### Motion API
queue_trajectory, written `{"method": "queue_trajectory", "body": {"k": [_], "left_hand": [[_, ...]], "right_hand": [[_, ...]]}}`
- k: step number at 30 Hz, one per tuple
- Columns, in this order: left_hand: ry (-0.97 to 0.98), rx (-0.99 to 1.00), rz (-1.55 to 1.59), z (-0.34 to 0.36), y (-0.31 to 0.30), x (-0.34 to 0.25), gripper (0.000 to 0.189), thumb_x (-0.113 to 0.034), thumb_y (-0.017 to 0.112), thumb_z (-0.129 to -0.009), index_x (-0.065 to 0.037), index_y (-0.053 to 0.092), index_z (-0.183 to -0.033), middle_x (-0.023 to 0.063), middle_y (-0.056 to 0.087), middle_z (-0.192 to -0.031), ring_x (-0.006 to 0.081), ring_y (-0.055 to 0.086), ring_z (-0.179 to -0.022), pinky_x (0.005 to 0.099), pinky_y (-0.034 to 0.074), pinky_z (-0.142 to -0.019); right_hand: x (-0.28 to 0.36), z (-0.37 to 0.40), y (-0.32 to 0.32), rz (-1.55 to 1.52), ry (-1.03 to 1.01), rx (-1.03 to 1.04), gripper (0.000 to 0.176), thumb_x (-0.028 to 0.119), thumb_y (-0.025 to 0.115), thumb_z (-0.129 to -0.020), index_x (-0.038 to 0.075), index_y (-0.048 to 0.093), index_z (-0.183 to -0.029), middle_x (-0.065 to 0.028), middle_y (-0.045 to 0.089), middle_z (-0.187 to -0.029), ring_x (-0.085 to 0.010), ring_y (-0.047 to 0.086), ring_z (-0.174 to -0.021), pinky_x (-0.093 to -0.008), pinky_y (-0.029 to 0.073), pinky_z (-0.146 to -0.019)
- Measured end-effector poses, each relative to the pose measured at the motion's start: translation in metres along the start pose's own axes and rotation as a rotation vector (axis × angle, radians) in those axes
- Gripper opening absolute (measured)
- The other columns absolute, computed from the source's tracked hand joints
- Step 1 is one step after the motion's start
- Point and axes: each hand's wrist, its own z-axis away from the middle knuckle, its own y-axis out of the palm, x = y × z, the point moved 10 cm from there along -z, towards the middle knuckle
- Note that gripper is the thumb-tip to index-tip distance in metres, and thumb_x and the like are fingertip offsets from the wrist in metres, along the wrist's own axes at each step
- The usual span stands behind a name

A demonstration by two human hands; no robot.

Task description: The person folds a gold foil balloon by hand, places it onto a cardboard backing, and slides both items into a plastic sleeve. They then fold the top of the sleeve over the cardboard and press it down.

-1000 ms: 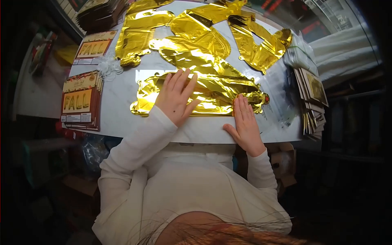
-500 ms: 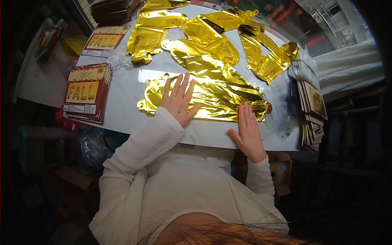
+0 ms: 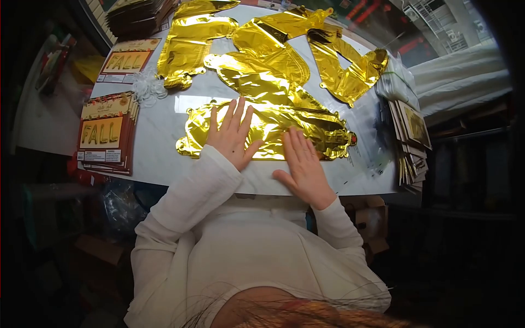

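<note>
A flat gold foil balloon (image 3: 268,126) lies across the front part of the white marbled table (image 3: 262,180). My left hand (image 3: 232,136) rests flat on its left part with the fingers spread. On its lower middle lies my right hand (image 3: 303,167), palm down, fingers stretched and the thumb out to the side. Neither hand grips anything. Behind this balloon, and partly touching it, are more gold foil pieces: one at the back left (image 3: 188,46), one in the middle (image 3: 273,60) and one at the back right (image 3: 350,68).
Printed FALL packets (image 3: 104,131) are stacked at the left, with another packet (image 3: 126,63) behind them and white ribbon (image 3: 147,87) alongside. A brown stack (image 3: 136,19) stands at the back left. Clear bags (image 3: 396,85) and cards (image 3: 410,136) line the right edge.
My right hand has slid left along the balloon, away from its right end and closer to my left hand. The camera view has shifted slightly. My left hand stays on the balloon.
</note>
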Motion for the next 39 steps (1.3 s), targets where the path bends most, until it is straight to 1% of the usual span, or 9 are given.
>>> {"method": "queue_trajectory", "body": {"k": [8,12,14,22,25,27,32,34,39], "left_hand": [[-0.007,0.003,0.034,0.001,0.003,0.002,0.083,-0.057,0.055,-0.102,-0.006,0.035,-0.165,0.0194,0.029,-0.173,0.0328,0.024,-0.161,0.0621,0.01,-0.13],[0.001,-0.01,0.038,0.002,0.003,0.002,0.084,-0.057,0.055,-0.102,-0.005,0.035,-0.165,0.0195,0.029,-0.173,0.033,0.024,-0.161,0.0624,0.009,-0.13],[0.004,-0.008,0.034,0.002,0.003,0.002,0.084,-0.056,0.056,-0.101,-0.004,0.035,-0.164,0.0196,0.028,-0.173,0.0332,0.024,-0.161,0.0628,0.009,-0.13],[0.017,0.013,0.055,0.001,0.001,0.001,0.085,-0.057,0.056,-0.101,-0.004,0.036,-0.164,0.0198,0.028,-0.173,0.0332,0.024,-0.162,0.0636,0.011,-0.129],[0.023,0.002,0.069,0.001,0.0,0.0,0.085,-0.057,0.056,-0.101,-0.004,0.035,-0.164,0.0197,0.027,-0.173,0.0331,0.024,-0.162,0.0636,0.011,-0.129],[0.019,0.019,0.066,0.001,0.001,0.001,0.085,-0.058,0.056,-0.102,-0.004,0.035,-0.164,0.0197,0.027,-0.173,0.0329,0.023,-0.162,0.0637,0.011,-0.129],[0.004,0.015,0.064,0.001,-0.001,0.001,0.084,-0.057,0.055,-0.103,-0.005,0.033,-0.165,0.0197,0.027,-0.174,0.0332,0.023,-0.162,0.062,0.012,-0.129],[-0.006,0.029,0.059,0.001,0.001,0.001,0.084,-0.056,0.055,-0.104,-0.005,0.031,-0.167,0.0198,0.026,-0.174,0.0339,0.023,-0.162,0.0606,0.012,-0.13],[-0.018,0.053,0.122,0.001,0.003,0.004,0.077,-0.051,0.063,-0.1,0.007,0.049,-0.148,0.0295,0.045,-0.153,0.0472,0.034,-0.151,0.0629,0.017,-0.128]], "right_hand": [[-0.068,0.021,-0.071,0.345,0.213,-0.086,0.09,0.051,0.06,-0.105,-0.004,0.024,-0.165,-0.0264,0.017,-0.175,-0.043,0.016,-0.162,-0.0527,0.016,-0.13],[-0.064,-0.08,-0.089,-0.104,0.005,-0.031,0.068,0.043,0.072,-0.099,-0.002,0.055,-0.146,-0.0288,0.057,-0.148,-0.0442,0.055,-0.137,-0.047,0.043,-0.116],[-0.093,-0.13,-0.073,-0.116,0.138,0.132,0.061,0.041,0.077,-0.096,-0.002,0.06,-0.136,-0.0232,0.071,-0.124,-0.0365,0.069,-0.113,-0.0415,0.054,-0.099],[-0.166,-0.193,-0.047,-0.554,0.362,0.288,0.04,0.028,0.091,-0.086,0.007,0.068,-0.112,-0.0011,0.071,-0.096,-0.0101,0.066,-0.087,-0.0264,0.05,-0.079],[-0.154,-0.197,-0.043,-0.476,0.265,0.439,0.032,0.025,0.091,-0.087,0.007,0.066,-0.096,0.004,0.066,-0.084,-0.0055,0.06,-0.08,-0.0259,0.048,-0.075],[-0.135,-0.195,-0.063,-0.621,0.18,0.271,0.032,0.022,0.089,-0.087,0.006,0.062,-0.087,0.0064,0.059,-0.076,-0.0034,0.053,-0.075,-0.0276,0.046,-0.07],[-0.09,-0.151,-0.079,-0.257,0.002,0.044,0.03,0.015,0.087,-0.084,0.003,0.061,-0.094,-0.0039,0.06,-0.078,-0.0151,0.06,-0.072,-0.0336,0.047,-0.064],[-0.052,-0.124,-0.089,-0.015,-0.279,-0.189,0.031,0.011,0.083,-0.082,0.004,0.062,-0.105,-0.0116,0.061,-0.09,-0.0309,0.064,-0.083,-0.0391,0.05,-0.07],[-0.018,-0.08,-0.062,0.124,-0.428,-0.09,0.052,0.003,0.077,-0.076,0.005,0.06,-0.125,-0.0128,0.061,-0.115,-0.0362,0.061,-0.108,-0.0453,0.05,-0.093]]}}
